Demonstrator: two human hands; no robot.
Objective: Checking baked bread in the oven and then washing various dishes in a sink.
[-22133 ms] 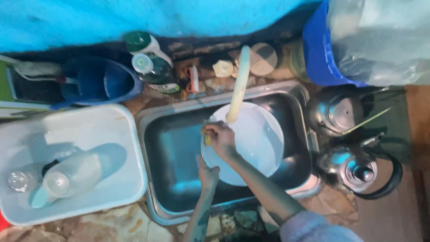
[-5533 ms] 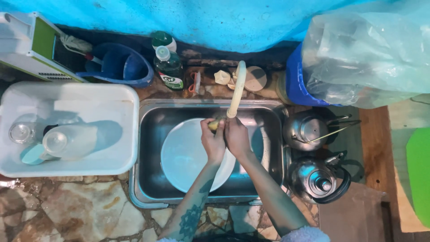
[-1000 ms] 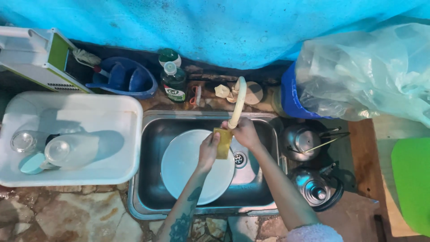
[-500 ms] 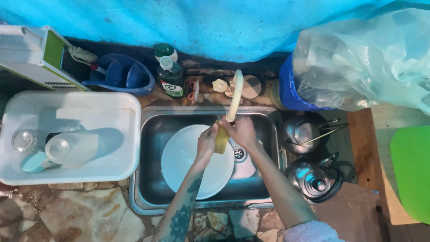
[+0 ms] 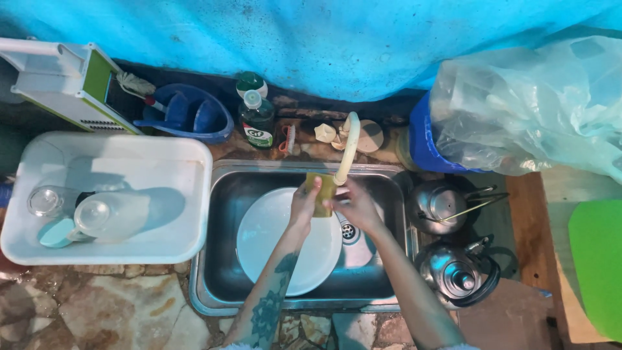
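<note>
While both hands are meeting over the sink, I am logging what the head view is giving me.

Left hand: the left hand (image 5: 304,206) is closing its fingers around the yellow-green sponge (image 5: 322,193), thumb side pressing on its near face.
Right hand: the right hand (image 5: 358,206) is curling against the sponge's other side, fingers narrow; I cannot tell how firmly it is gripping.
Sponge position: it is sitting between the two hands, just under the mouth of the pale tap (image 5: 348,148), above the sink (image 5: 223,214).
Plate: a white plate (image 5: 272,249) is lying flat in the sink, below the left wrist, its right edge reaching toward the drain (image 5: 348,231).
Hard to make out: water from the tap is not showing clearly to me; the sponge's lower end is hiding behind the fingers.
Cut off: both forearms are running out of the bottom edge.
Surroundings: a white tub (image 5: 155,194) holding glassware is standing left of the sink; a green soap bottle (image 5: 256,120) is standing behind it; two metal kettles (image 5: 457,272) are sitting to the right.
</note>
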